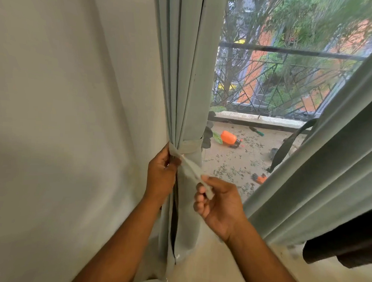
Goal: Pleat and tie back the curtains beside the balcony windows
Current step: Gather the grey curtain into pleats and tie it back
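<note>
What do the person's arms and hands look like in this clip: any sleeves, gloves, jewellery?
Both forearms are bare as far as the frame shows, with no sleeves in view. The left hand and right hand are ungloved; no rings, watch or bracelets are visible.

The gathered pale grey-green curtain is a thick, matt woven cloth, smooth in its folds. The flat tie-back band around it looks like the same matt fabric. The off-white wall is smooth, flat-painted plaster. Outside, the dark balcony railing is thin metal bar; the orange jug is glossy plastic.
</note>
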